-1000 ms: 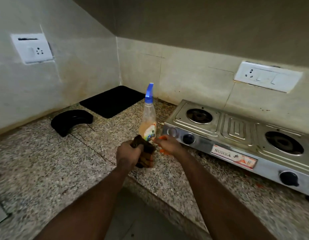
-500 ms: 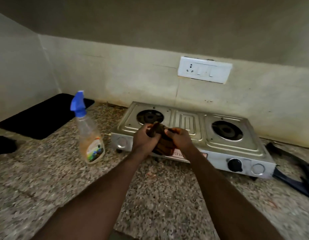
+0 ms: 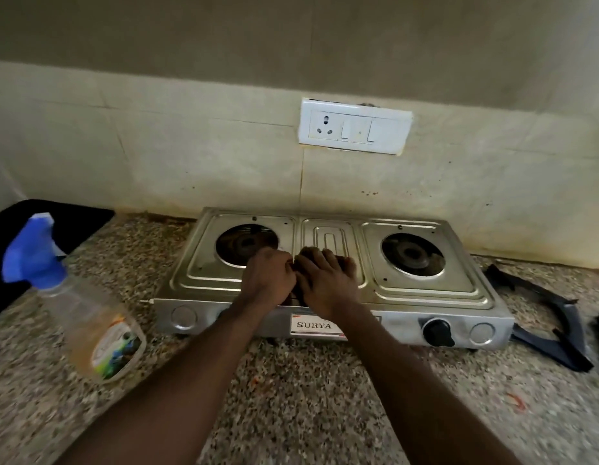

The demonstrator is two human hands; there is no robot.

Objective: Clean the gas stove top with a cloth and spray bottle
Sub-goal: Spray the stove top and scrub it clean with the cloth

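Stove (image 3: 422, 293) of steel stands on the speckled tabletop (image 3: 308, 397) against the far wall, with a left burner (image 3: 246, 245) and a right burner (image 3: 412, 255) set in round wells. Both hands lie on the ribbed middle panel between the burners, side by side and touching. A dark brown cloth (image 3: 311, 252) lies under them on that panel, showing past the fingertips and in the gap between the hands. The right hand (image 3: 325, 283) rests flat on the cloth, its fingers straight and spread, pointing toward the far wall. The left hand (image 3: 268, 280) has its fingers curled, gripping the cloth's left edge, next to the left burner's well.

The spray bottle (image 3: 87, 317) stands on the tabletop to the left of the stove, apart from it, with a blue trigger head on top and pale orange liquid inside. No hand touches it. A black mat (image 3: 56, 229) lies behind the bottle at the far left. On the stove's front, a black knob (image 3: 437, 332) sits near the right end and a label (image 3: 315, 325) reads SURYA. Dark pan supports (image 3: 553, 317) lie on the tabletop just right of the stove. A white socket plate (image 3: 355, 129) is on the wall above.
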